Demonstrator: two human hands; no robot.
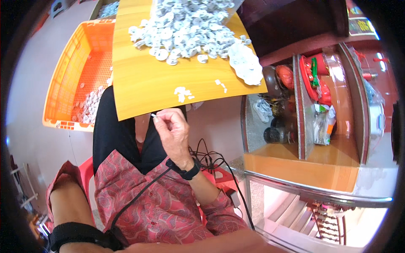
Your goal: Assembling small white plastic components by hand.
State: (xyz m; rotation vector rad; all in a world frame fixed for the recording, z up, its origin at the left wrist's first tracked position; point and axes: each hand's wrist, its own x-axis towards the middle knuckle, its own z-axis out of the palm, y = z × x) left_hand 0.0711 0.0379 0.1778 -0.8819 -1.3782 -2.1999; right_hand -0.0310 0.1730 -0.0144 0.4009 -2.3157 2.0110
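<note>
My right hand (172, 131) is raised just off the near edge of the yellow table (143, 90), over my lap. Thumb and index finger pinch a tiny white piece (154, 115), too small to make out further. My left arm comes down the left side, and a blurred skin-coloured shape, likely my left hand (211, 245), lies along the lower edge; its fingers cannot be made out. Small white pieces (182, 93) lie scattered near the table's front edge. Behind them is a big heap of small round white plastic parts (185, 31). A crumpled white item (246, 63) sits at the right.
An orange plastic crate (63, 90) stands left of the table, with white parts (90, 103) inside. To the right is a cabinet with open shelves (301, 156) holding jars and bags. Black cables (219, 160) hang beside my right arm, and one runs from my wristband (187, 170).
</note>
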